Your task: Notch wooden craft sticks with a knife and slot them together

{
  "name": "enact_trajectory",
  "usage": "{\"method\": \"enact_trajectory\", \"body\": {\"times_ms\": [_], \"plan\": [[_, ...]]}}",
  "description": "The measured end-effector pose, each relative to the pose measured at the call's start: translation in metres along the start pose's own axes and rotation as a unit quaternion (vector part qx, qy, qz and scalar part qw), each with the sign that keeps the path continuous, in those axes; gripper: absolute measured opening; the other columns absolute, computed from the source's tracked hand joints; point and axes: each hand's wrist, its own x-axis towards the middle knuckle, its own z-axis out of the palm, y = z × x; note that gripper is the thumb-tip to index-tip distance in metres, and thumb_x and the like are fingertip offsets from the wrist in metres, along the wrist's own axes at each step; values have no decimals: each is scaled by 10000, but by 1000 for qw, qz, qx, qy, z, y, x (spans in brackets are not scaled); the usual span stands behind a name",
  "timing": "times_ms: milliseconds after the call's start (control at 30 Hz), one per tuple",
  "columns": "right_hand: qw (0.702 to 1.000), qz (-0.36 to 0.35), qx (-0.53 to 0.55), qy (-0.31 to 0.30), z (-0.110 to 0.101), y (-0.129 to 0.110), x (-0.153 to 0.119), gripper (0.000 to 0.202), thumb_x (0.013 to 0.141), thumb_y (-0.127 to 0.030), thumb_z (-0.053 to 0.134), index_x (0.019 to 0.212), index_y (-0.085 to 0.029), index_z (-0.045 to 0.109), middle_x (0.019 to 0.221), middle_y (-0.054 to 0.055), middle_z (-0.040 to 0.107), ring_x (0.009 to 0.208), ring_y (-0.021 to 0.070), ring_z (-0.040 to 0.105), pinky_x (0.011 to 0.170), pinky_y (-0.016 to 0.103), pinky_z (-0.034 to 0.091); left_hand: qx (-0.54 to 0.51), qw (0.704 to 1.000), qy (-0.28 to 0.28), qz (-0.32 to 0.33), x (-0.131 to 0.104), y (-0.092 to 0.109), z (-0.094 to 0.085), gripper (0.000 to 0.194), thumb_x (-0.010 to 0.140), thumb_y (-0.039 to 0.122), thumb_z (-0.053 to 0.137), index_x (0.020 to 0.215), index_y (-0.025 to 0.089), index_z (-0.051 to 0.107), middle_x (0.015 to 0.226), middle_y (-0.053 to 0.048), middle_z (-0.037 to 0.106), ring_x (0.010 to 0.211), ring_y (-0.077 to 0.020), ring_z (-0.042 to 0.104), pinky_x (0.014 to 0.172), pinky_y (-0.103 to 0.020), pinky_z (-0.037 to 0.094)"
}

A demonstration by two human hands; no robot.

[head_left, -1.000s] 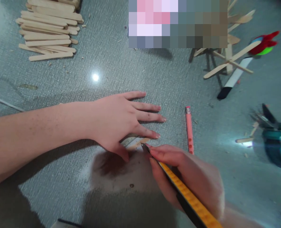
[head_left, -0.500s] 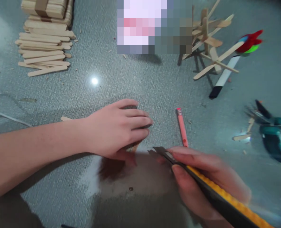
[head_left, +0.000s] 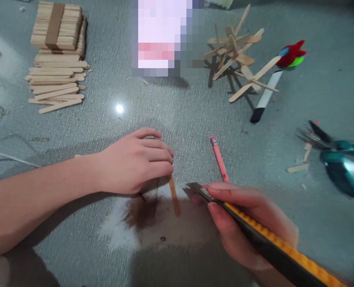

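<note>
My left hand (head_left: 135,161) rests palm down over the table, fingers curled together and thumb hidden underneath. From beneath its index fingertip a craft stick (head_left: 174,196) with dark marks sticks out toward me; the stick's far end is covered. In my right hand (head_left: 254,209) is a utility knife (head_left: 260,235) with a yellow and black handle. Its blade is out and points left, a short gap right of the stick. Just beyond my right hand lies a pink pencil (head_left: 219,158), partly covered by it.
Bundled craft sticks (head_left: 70,28) and a row of loose sticks (head_left: 58,85) lie back left. At back right stand a stick construction (head_left: 236,48) and a white marker (head_left: 266,97). Green-handled pliers (head_left: 340,159) lie right, beside cut stick pieces (head_left: 298,168). A cable (head_left: 12,156) runs in from the left.
My left thumb has tucked under the hand, uncovering more of the craft stick. The knife in my right hand stays close to it, slightly farther left. The view has shifted a little.
</note>
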Motion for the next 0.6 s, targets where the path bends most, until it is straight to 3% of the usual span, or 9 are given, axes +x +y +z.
{"method": "enact_trajectory", "body": {"times_ms": [200,367,467,600], "plan": [[1000,6,-16,19,2,-8,2,314,835,-102,637,1082,-293,673,867,12,752,658,182,710,529,301,581,44,998,-14,46,3,13,1,250,997,208,451,990,197,701,1115,-50,731,1050,-202,660,1045,-409,449],[998,20,-58,18,-3,-13,11,194,857,-153,643,1000,-278,678,859,12,759,681,182,722,571,293,593,82,997,-5,2,3,22,0,309,1004,181,443,866,204,719,857,-36,716,798,-169,638,882,-358,511],[993,74,-94,12,-7,-11,20,26,894,-256,655,905,-260,678,770,-3,739,613,153,694,515,247,554,99,995,-6,-14,2,27,0,315,997,162,438,845,187,713,796,-33,687,739,-162,614,837,-349,512],[987,142,-75,25,-12,-2,29,105,922,-345,641,899,-258,695,754,-3,743,625,155,703,500,234,538,113,993,2,-22,1,33,5,297,987,156,449,824,173,697,710,-20,644,684,-158,589,796,-339,507]]}}
